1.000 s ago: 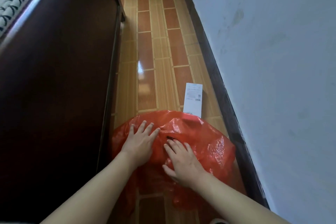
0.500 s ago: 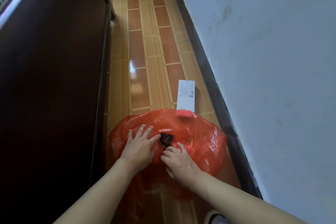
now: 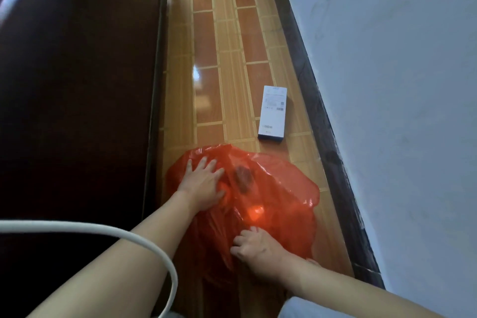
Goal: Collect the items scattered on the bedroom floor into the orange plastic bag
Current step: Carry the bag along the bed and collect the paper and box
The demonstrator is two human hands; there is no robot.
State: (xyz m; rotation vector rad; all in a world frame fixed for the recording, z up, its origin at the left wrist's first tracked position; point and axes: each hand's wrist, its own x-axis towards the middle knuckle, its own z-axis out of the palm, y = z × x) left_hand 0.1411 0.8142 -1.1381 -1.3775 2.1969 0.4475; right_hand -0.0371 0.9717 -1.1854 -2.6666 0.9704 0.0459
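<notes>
On the tiled floor between dark bed frame [image 3: 77, 85] and wall, thin orange plastic bag [image 3: 278, 188] lies crumpled; left hand [image 3: 204, 183] flat, released, pressing it; right hand [image 3: 255, 244] pinching film; limp, slippery, probably tear-prone, so gather the rim; white rectangular carton [image 3: 273, 113] just beyond, rigid, probably light, take by long edges.

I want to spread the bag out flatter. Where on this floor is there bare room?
Bare floor runs ahead between the dark furniture and the baseboard, left of the white box. Near you it is crowded: the orange bag under left hand and right hand nearly fills the width.
</notes>
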